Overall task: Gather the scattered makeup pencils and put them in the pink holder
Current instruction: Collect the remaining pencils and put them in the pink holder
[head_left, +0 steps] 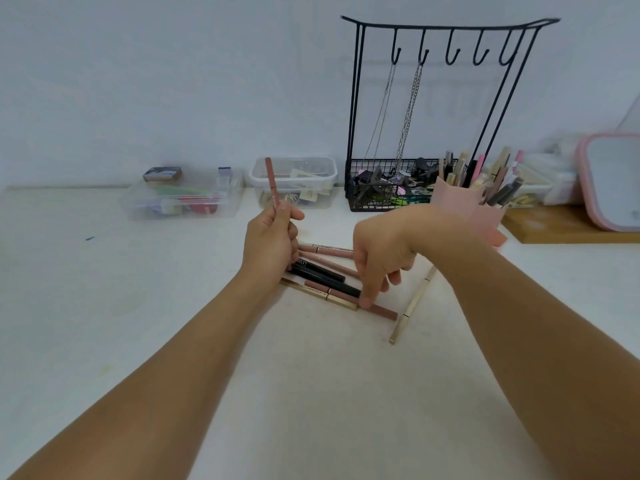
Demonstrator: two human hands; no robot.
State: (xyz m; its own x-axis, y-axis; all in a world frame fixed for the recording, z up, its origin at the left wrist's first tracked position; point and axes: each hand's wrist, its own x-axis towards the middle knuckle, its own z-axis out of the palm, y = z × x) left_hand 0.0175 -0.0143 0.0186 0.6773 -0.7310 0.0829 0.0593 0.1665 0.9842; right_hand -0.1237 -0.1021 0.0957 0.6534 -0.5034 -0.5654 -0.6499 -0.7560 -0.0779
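Observation:
My left hand holds a reddish-brown makeup pencil upright above the white table. Below it lie several scattered pencils, pink, black and gold, side by side. My right hand hangs over them with fingers pointing down, one fingertip touching a long pink pencil. A gold pencil lies apart at a slant to the right. The pink holder stands behind my right wrist, with several pencils and brushes sticking out of it.
A black wire rack with hooks and hanging chains stands behind the holder. Two clear plastic boxes with small items sit along the back wall. A pink-framed mirror rests on a wooden board at the right.

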